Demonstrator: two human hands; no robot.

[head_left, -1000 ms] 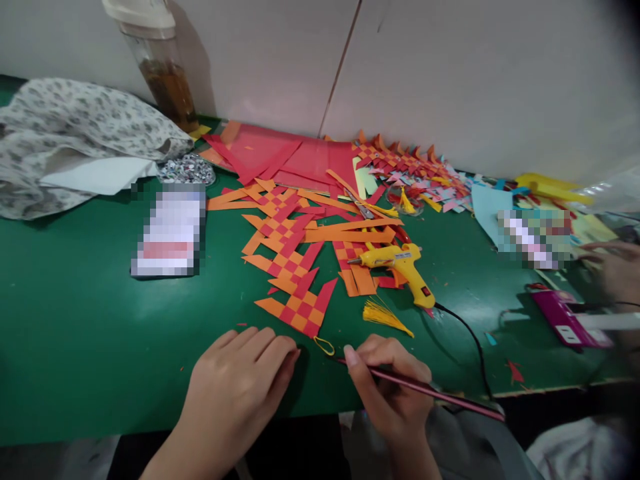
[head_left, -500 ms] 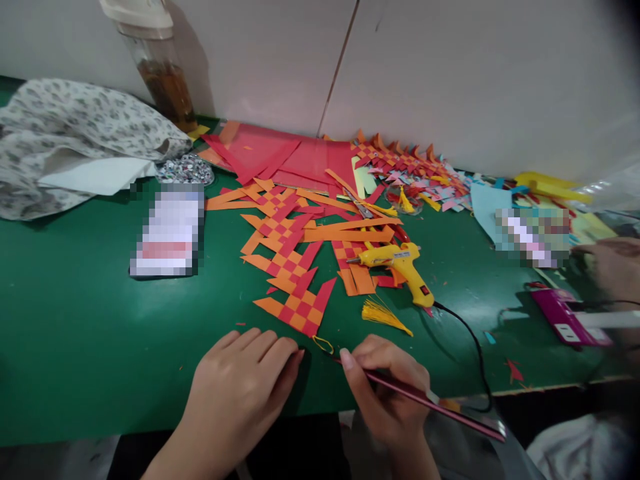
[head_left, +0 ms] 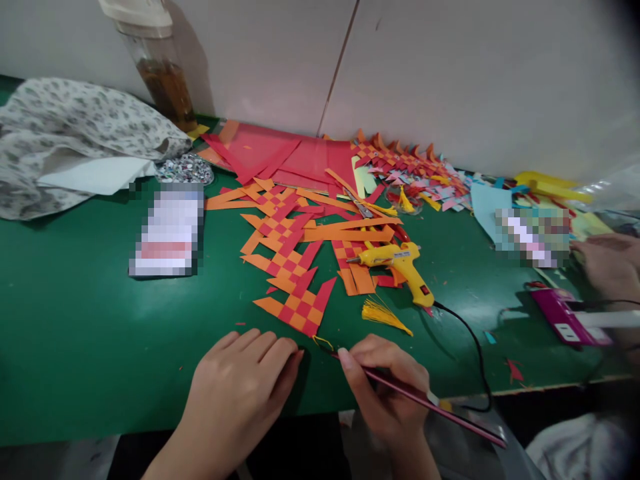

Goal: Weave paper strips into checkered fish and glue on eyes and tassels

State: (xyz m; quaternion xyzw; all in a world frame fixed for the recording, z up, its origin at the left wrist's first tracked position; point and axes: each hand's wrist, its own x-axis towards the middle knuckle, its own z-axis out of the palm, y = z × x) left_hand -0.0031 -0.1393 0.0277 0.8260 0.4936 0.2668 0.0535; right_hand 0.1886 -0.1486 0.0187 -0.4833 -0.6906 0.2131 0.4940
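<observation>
Near the table's front, my left hand (head_left: 245, 380) rests closed, its fingers curled and the thumb pressed to them; what they hold, if anything, is hidden. My right hand (head_left: 390, 387) grips slim dark red tweezers (head_left: 460, 421), their fine tip pointing left. That tip is by a small yellow cord loop (head_left: 324, 343) at the lower corner of a woven red and orange paper piece (head_left: 300, 310). Several such checkered pieces trail away behind it in a chain. A yellow tassel (head_left: 385, 317) lies beyond my right hand.
A yellow glue gun (head_left: 400, 260) lies on paper strips, its black cord running down to the front edge. Scissors (head_left: 361, 205) lie among the strips. A phone (head_left: 170, 230) is at left, a drink bottle (head_left: 165, 80) behind. Another person's hand (head_left: 607, 263) is at far right, near a purple device (head_left: 565, 317).
The tweezers' outer end has dipped slightly, and the yellow loop looks flatter. My left hand stays put. The other person's hand at right has shifted a little.
</observation>
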